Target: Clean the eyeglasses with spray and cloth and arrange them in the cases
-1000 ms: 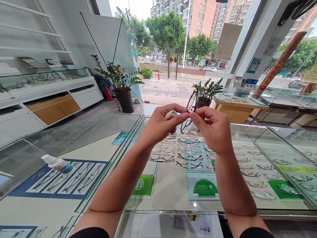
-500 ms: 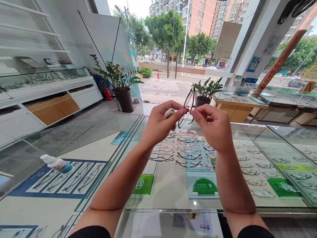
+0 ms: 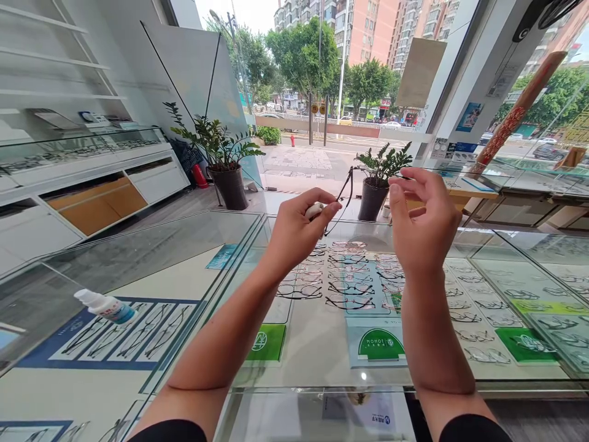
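Observation:
My left hand [image 3: 301,230] is closed, pinching dark-framed eyeglasses [image 3: 346,191] above the glass counter. A small wad of white cloth [image 3: 315,210] is tucked in the same hand. The eyeglasses are tilted and seen nearly edge-on, with a thin dark temple reaching right towards my right hand [image 3: 423,215]. That hand is raised, thumb and forefinger close together at the temple's far end, the other fingers bent. Beneath both hands, rows of eyeglasses [image 3: 352,288] lie inside the glass display case [image 3: 313,350].
A white dropper-like bottle [image 3: 108,307] stands on the left glass top. Green brand cards [image 3: 381,345] lie in the case. Potted plants [image 3: 229,184] stand beyond the counter, before the glass door. More display counters [image 3: 92,178] are at left and right.
My right hand has moved right, away from my left hand, and one temple of the eyeglasses now swings out towards it. My left hand keeps hold of the eyeglasses and cloth.

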